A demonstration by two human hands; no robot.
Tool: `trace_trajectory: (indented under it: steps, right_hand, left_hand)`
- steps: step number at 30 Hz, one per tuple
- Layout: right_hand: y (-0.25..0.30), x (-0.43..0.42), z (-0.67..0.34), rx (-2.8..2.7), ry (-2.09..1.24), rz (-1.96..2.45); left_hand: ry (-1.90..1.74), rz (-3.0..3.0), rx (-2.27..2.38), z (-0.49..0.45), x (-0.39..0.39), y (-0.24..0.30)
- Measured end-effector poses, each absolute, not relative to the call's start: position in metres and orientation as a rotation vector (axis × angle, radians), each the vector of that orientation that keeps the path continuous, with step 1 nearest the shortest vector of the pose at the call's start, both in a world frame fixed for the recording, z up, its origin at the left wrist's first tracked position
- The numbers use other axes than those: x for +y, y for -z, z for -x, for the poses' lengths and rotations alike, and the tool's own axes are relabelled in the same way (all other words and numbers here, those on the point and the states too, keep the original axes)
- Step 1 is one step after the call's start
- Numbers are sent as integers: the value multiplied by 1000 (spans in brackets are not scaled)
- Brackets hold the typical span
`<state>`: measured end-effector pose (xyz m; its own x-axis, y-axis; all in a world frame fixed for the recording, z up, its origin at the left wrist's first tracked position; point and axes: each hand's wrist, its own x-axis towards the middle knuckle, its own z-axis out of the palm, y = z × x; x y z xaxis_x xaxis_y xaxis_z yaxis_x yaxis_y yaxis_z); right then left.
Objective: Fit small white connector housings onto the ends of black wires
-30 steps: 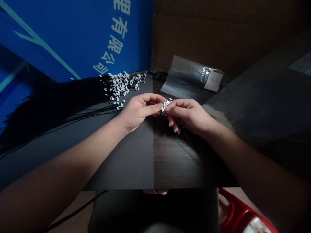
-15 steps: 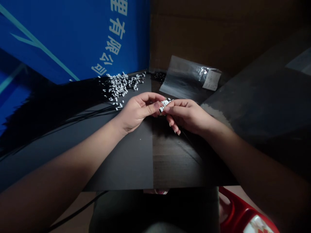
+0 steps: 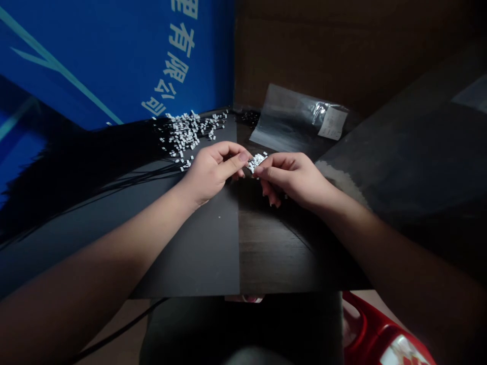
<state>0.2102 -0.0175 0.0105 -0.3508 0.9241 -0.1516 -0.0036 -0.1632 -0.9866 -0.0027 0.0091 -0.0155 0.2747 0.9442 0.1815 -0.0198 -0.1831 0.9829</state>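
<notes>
A small heap of white connectors (image 3: 257, 161) lies between my two hands at the middle of the table. My left hand (image 3: 215, 171) is at its left edge, thumb and forefinger pinched together. From the right, my right hand (image 3: 291, 175) reaches over the heap with thumb and forefinger closed at its near edge, while its other fingers curl below. What either pinch holds is too small to make out. Behind my left hand lies a large bundle of black wires (image 3: 95, 157) with white connectors (image 3: 186, 133) on their ends.
A clear plastic bag (image 3: 289, 114) with a white label lies at the back. A large translucent plastic sheet (image 3: 411, 152) covers the right side. A blue panel (image 3: 114, 45) with white characters stands at the back left. A red stool (image 3: 375, 324) shows below the dark table (image 3: 266, 258).
My hands have drawn slightly apart, the left one shifting a little to the left. More of the white connector heap shows between them.
</notes>
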Motion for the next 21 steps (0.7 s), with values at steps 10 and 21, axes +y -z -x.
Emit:
trace_trajectory:
  steps: [10, 21]
  right_hand:
    - [-7, -16, -211, -1309, -1678, 1047]
    - [-1, -15, -206, -1003, -2077, 797]
  left_hand:
    - [-1124, -1630, 799, -1, 10, 12]
    - [-1228, -1783, 815, -2, 5, 16]
